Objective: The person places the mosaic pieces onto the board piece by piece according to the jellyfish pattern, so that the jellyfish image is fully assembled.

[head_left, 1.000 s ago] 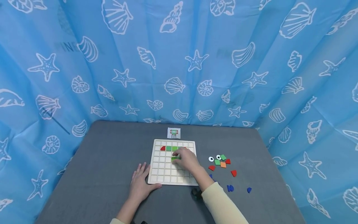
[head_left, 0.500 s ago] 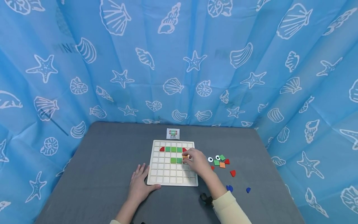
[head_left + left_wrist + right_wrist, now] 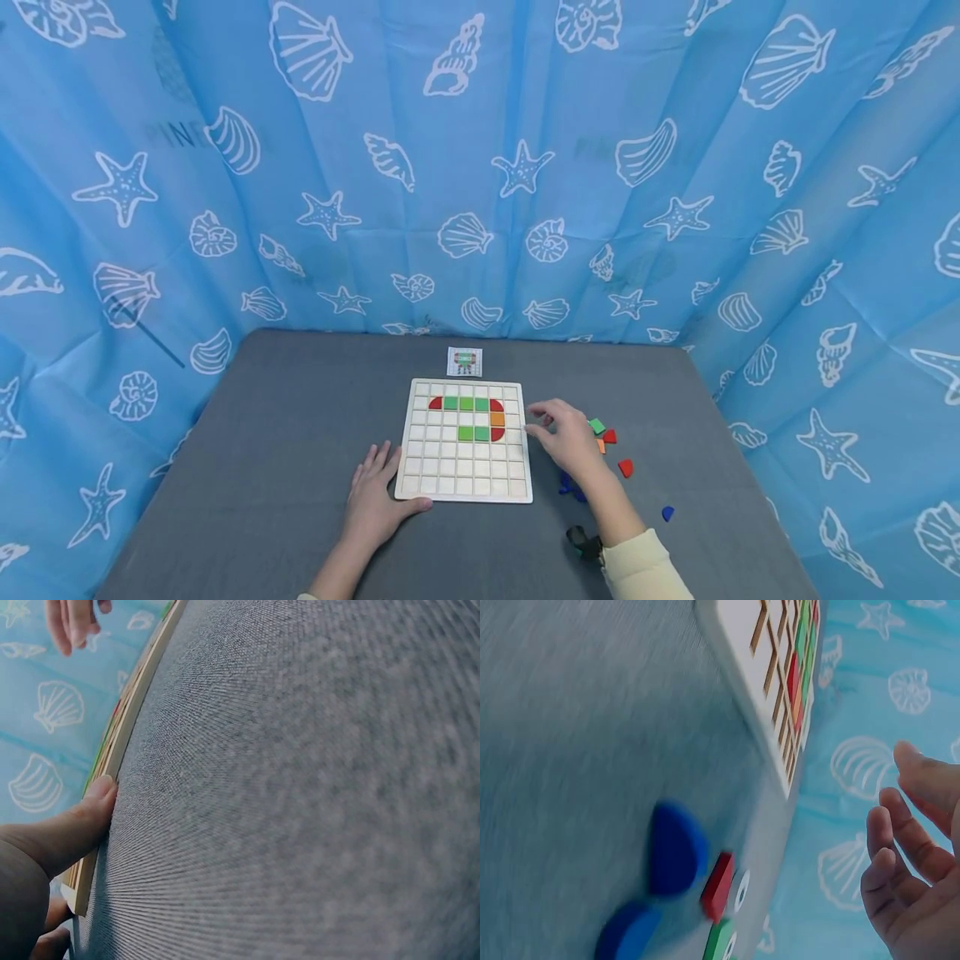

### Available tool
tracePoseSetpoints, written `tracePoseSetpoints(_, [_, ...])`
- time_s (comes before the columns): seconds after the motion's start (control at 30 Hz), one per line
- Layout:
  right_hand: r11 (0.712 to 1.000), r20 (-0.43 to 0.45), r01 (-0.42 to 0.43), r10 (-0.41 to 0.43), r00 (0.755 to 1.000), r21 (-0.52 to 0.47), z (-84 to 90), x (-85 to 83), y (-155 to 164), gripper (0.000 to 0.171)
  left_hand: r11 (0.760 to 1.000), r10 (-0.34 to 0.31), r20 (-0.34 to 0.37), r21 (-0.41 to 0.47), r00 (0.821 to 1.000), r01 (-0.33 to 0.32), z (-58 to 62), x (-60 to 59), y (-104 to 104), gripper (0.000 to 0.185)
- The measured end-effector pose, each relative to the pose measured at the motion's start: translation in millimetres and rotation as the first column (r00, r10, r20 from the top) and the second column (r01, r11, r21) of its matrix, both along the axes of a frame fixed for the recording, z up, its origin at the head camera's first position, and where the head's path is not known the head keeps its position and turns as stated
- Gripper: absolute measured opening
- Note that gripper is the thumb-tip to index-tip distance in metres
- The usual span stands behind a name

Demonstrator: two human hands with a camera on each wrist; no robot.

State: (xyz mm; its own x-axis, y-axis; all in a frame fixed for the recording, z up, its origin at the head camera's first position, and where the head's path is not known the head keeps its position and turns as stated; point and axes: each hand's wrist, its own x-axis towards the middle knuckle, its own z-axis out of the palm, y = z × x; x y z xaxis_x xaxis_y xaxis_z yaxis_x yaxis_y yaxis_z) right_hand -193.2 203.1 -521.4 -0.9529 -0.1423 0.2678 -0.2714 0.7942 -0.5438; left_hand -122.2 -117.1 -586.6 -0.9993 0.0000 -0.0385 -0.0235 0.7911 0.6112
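A pale wooden grid board (image 3: 427, 467) lies on the grey table. It holds a top row of a red quarter (image 3: 436, 403), green squares (image 3: 466, 403) and a red quarter. An orange square (image 3: 497, 419) sits below that, then two greens and a red piece (image 3: 497, 433). My left hand (image 3: 390, 483) rests flat at the board's near left corner, its thumb (image 3: 94, 802) against the board's edge (image 3: 142, 690). My right hand (image 3: 536, 419) hovers just right of the board over the loose pieces, fingers (image 3: 907, 855) relaxed and holding nothing.
Loose pieces lie right of the board: a green square (image 3: 597, 426), red ones (image 3: 626, 467), blue ones (image 3: 667, 513) (image 3: 675, 847) and a white eye disc (image 3: 740, 889). A small picture card (image 3: 464, 362) lies behind the board. A blue seashell curtain (image 3: 480, 167) encloses the table.
My right hand has come off the board and moved right, over the loose pieces. Two greens, an orange square and a red piece now show where it had been. The left hand stayed put.
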Motion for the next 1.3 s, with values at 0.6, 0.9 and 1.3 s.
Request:
tracePoseSetpoints(0.6, [0.986, 0.168, 0.167, -0.162, 0.972, -0.018, -8.7, -3.0, 69, 0.037, 1.0, 0.003, 0.01, 0.006, 1.0, -0.003, -0.2, 0.8, 0, 0.117])
tracePoseSetpoints(0.9, [0.953, 0.316, 0.283, -0.304, 0.899, 0.113, -12.3, -8.5, 99, 0.045, 1.0, 0.007, 0.016, -0.005, 1.0, -0.007, 0.9, 0.5, 2, 0.116])
tracePoseSetpoints(1.3, [0.94, 0.379, 0.294, -0.338, 0.862, 0.171, -22.8, -15.1, 106, 0.035, 1.0, -0.002, 0.003, 0.01, 1.0, 0.002, 1.8, 1.3, 1, 0.116])
